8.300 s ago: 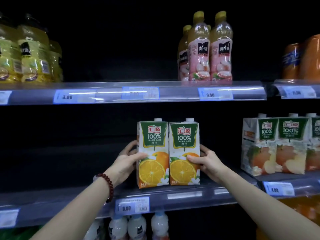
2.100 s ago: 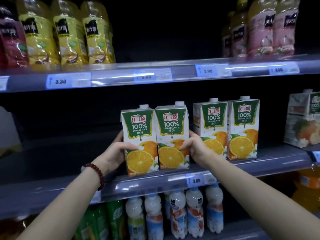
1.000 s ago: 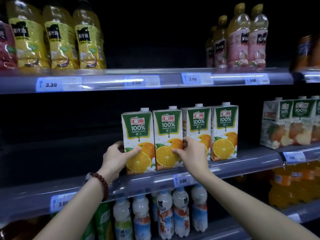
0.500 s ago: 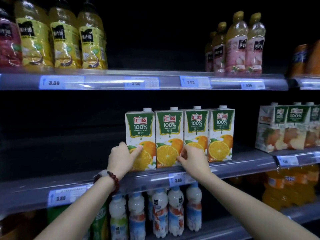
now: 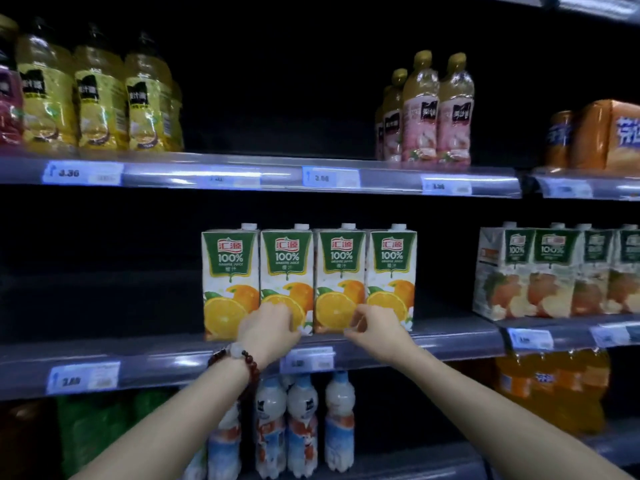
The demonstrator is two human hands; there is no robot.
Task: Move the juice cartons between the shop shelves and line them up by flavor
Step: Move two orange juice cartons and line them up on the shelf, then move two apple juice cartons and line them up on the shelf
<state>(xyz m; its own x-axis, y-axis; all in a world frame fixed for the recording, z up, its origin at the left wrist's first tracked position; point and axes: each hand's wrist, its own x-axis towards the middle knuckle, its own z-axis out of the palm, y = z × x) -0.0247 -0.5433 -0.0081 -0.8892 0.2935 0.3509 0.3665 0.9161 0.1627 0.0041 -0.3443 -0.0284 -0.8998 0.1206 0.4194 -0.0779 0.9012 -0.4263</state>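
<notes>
The left hand [image 5: 268, 329] rests low against the front of the orange juice cartons [image 5: 309, 280], its fingers curled loosely over the bottom of the second carton from the left; it touches the carton face but does not appear to wrap around or lift anything. A string of dark red beads [image 5: 242, 358] circles that wrist. The right hand [image 5: 375, 329] sits just in front of the seam between the third and fourth cartons, fingers half bent and slightly spread, with the fingertips [image 5: 353, 323] at or very near the lower edge of the third carton; motion blur makes it hard to say whether they actually press on it, and nothing is gripped. The four orange cartons stand upright in a tight row on the middle shelf [image 5: 145, 363], sides touching, green labels facing out, near the shelf's front lip. Well apart to the right, on the neighbouring shelf section, stands a separate row of apple juice cartons [image 5: 554, 271], also upright and side by side. Above, yellow drink bottles [image 5: 100, 98] stand at the left and pink-labelled bottles [image 5: 436, 112] toward the right, with orange packs [image 5: 602, 136] at the far right edge. Below the hands, white-capped bottles [image 5: 301, 424] fill the lower shelf, partly hidden by both forearms. Blue price tags [image 5: 330, 177] line the shelf edges.
</notes>
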